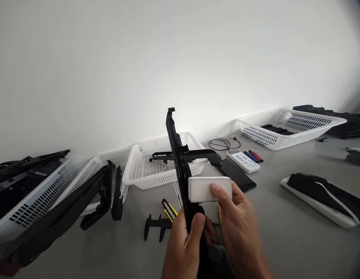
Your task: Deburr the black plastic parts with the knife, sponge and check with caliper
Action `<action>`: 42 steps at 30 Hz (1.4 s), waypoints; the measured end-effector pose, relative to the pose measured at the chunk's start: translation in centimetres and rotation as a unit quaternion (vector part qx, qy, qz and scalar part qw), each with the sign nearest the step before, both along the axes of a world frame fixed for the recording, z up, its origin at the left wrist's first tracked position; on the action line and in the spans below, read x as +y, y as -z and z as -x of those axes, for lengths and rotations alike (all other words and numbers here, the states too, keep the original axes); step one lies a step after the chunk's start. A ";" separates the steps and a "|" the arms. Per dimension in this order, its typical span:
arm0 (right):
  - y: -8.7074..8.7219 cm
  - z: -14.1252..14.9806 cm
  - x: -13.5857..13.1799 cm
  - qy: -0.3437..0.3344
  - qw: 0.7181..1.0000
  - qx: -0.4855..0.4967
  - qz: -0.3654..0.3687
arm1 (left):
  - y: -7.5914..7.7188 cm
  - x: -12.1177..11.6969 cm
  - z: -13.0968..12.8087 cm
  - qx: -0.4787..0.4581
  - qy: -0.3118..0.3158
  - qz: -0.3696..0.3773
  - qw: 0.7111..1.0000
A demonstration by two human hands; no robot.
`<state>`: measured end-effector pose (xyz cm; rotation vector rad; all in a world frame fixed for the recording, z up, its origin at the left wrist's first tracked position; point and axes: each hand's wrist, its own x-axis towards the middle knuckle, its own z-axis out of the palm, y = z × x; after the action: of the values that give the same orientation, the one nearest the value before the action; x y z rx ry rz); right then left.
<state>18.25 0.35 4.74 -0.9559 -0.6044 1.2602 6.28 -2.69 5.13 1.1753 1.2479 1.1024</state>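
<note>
My left hand (184, 242) is wrapped round a long black plastic trim piece (180, 176), held upright with its narrow hooked end at the top. In my right hand (239, 223) is a white rectangular block (201, 190), pinched with the thumb on its near face. The block's left edge overlaps the trim piece just above my left thumb; whether they touch I cannot tell. The lower end of the trim piece is dark and partly hidden by my hands. Beyond my left hand lie a black caliper (158, 223) and a yellow-and-black utility knife (169, 210).
White baskets (152, 180) with black parts stand along the wall, another basket (258, 136) at the right. More black trim pieces (69, 195) lean at the left. A dark tablet (238, 176), a white device (243, 161), a cable (220, 144) and a black-and-white piece (319, 199) lie right.
</note>
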 end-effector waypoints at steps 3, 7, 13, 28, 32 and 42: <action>0.0 -0.2 0.1 -0.014 1.000 0.011 -0.002 | 0.4 -0.1 0.0 -0.033 0.007 -0.003 0.999; -0.1 -0.4 0.0 -0.049 0.999 -0.007 0.007 | 1.3 -0.4 0.1 -0.129 -0.003 0.010 0.992; 0.0 0.0 -0.3 -0.126 0.992 -0.023 -0.015 | 0.9 -0.6 0.4 -0.148 -0.054 0.032 0.987; 0.7 -0.8 0.4 -0.051 0.998 -0.020 -0.029 | -1.0 -0.5 -0.9 -0.171 -0.033 0.050 0.983; 0.3 -0.4 0.0 0.013 1.000 -0.013 -0.014 | -0.5 -0.7 -0.7 -0.101 -0.050 0.046 0.993; -0.4 0.2 -0.2 -0.057 0.997 -0.051 0.018 | 0.5 -0.7 -1.1 -0.070 -0.044 0.034 0.996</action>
<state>18.08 0.10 5.15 -1.0309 -0.7269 1.3336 7.39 -3.42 4.62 0.9838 1.2286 1.1777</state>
